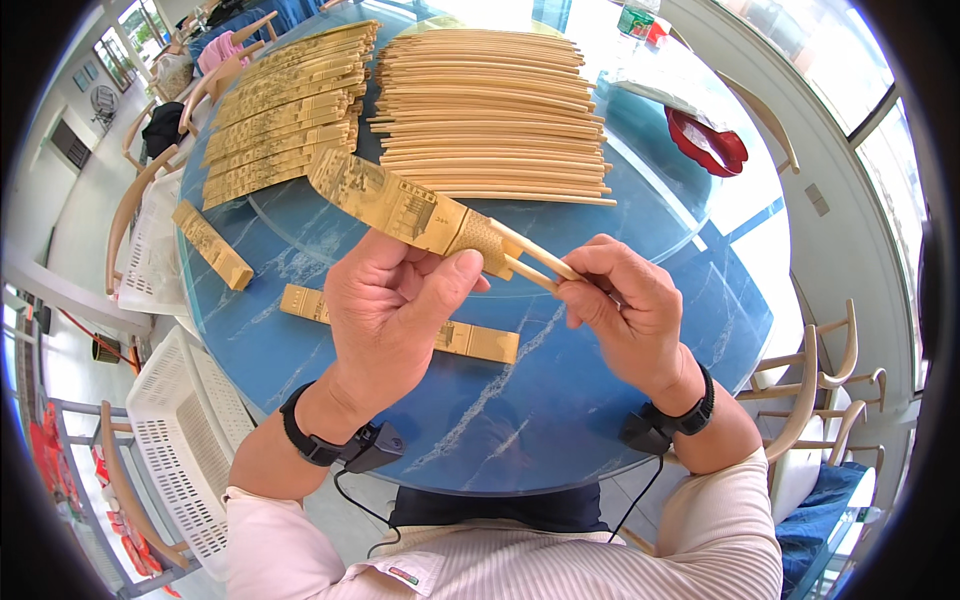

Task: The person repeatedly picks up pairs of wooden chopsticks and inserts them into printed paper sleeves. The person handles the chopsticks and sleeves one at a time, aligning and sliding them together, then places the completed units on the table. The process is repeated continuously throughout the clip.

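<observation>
The left hand (pixel 385 310) pinches a paper sleeve (pixel 405 212) over the blue table (pixel 570 425) and hides part of another sleeve (pixel 480 342). The right hand (pixel 625 310) pinches two sticks (pixel 536 252), their far tips hidden by paper.

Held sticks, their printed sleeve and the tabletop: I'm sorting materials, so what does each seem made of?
Held sticks: probably wood or bamboo, smooth-looking, judging by their pale tan colour.
Printed sleeve: likely paper or thin card; it is flat, thin and printed with dark pictures.
Tabletop: glossy, with bright reflections; its white-veined blue could be stone or patterned glass.
</observation>
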`<move>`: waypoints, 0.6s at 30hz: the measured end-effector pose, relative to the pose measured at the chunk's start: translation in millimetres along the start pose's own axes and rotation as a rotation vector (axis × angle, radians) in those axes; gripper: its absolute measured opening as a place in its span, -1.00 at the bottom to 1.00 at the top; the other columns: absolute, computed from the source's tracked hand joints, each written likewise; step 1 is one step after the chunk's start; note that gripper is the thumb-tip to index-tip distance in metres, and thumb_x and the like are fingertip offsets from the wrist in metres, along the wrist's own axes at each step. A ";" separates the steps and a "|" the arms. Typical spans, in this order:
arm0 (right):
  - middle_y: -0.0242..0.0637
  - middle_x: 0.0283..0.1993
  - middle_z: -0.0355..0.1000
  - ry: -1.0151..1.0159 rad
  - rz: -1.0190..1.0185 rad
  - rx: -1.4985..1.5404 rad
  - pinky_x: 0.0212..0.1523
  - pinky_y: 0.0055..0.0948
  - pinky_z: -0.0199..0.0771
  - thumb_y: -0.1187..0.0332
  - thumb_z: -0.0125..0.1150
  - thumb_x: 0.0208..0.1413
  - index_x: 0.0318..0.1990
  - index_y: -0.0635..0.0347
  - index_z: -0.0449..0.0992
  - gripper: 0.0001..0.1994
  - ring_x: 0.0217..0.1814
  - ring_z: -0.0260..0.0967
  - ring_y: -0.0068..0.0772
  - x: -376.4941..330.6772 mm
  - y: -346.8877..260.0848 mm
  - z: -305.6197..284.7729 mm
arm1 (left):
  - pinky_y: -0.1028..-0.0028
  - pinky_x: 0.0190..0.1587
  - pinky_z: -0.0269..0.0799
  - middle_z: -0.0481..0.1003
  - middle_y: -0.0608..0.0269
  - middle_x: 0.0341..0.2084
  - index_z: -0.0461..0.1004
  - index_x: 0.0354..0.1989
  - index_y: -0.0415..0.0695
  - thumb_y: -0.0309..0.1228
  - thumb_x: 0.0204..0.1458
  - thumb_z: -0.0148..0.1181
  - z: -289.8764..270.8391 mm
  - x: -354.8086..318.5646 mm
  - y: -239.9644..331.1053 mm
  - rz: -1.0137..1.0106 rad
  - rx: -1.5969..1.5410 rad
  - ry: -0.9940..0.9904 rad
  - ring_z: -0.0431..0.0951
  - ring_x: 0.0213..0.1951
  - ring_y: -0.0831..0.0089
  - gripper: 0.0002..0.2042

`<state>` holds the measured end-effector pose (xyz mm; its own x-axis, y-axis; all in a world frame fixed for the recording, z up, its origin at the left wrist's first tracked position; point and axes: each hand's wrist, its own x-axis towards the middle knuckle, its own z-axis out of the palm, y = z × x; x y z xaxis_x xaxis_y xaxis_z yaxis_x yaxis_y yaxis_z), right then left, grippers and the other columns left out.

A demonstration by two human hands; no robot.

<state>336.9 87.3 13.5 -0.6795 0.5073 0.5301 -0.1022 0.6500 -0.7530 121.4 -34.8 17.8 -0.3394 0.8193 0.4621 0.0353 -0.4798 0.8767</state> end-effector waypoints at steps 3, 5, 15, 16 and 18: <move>-0.23 -0.30 0.53 -0.011 -0.013 -0.038 -0.44 -0.55 0.45 0.51 0.31 0.37 -0.11 0.38 0.56 -0.90 -0.47 0.47 -0.53 2.1 -2.0 1.5 | 0.42 -0.13 0.70 0.68 0.08 -0.12 0.53 0.09 -0.34 -0.56 0.32 0.27 -2.3 4.1 -0.8 0.039 -0.119 0.060 0.69 -0.21 0.49 -0.78; -0.26 -0.36 0.48 -0.014 0.028 -0.048 -0.47 -0.49 0.40 0.54 0.36 0.31 -0.14 0.37 0.58 -0.92 -0.50 0.42 -0.45 2.1 -4.8 0.9 | 0.42 -0.14 0.70 0.68 0.09 -0.12 0.53 0.08 -0.33 -0.56 0.33 0.26 -5.8 9.3 -1.3 0.101 -0.123 0.057 0.69 -0.21 0.49 -0.79; -0.39 -0.50 0.46 -0.113 0.332 0.107 -0.52 -0.54 0.33 0.38 0.18 0.50 -0.21 0.31 0.59 -0.79 -0.57 0.31 -0.64 1.1 -13.1 -3.5 | 0.48 -0.14 0.68 0.69 0.10 -0.12 0.53 0.09 -0.33 -0.52 0.35 0.28 -7.4 9.6 -2.4 0.123 -0.127 0.025 0.69 -0.18 0.54 -0.78; -0.40 -0.50 0.46 -0.125 0.376 0.131 -0.52 -0.54 0.32 0.37 0.18 0.50 -0.22 0.31 0.58 -0.78 -0.57 0.29 -0.66 2.7 -15.8 -5.7 | 0.49 -0.14 0.67 0.69 0.11 -0.13 0.53 0.10 -0.33 -0.52 0.34 0.29 -7.5 9.5 -2.0 0.106 -0.108 0.011 0.69 -0.18 0.55 -0.77; -0.42 -0.50 0.45 -0.141 0.427 0.155 -0.52 -0.54 0.32 0.36 0.17 0.51 -0.22 0.31 0.58 -0.77 -0.56 0.28 -0.67 4.1 -17.6 -7.5 | 0.52 -0.13 0.66 0.70 0.13 -0.16 0.54 0.12 -0.31 -0.50 0.34 0.31 -7.0 8.2 -0.5 0.071 -0.073 -0.018 0.68 -0.19 0.57 -0.75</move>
<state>341.4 82.2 31.8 -0.7750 0.6223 0.1100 0.1085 0.3025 -0.9470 112.0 -30.1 20.1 -0.3218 0.7877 0.5254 -0.0104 -0.5578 0.8299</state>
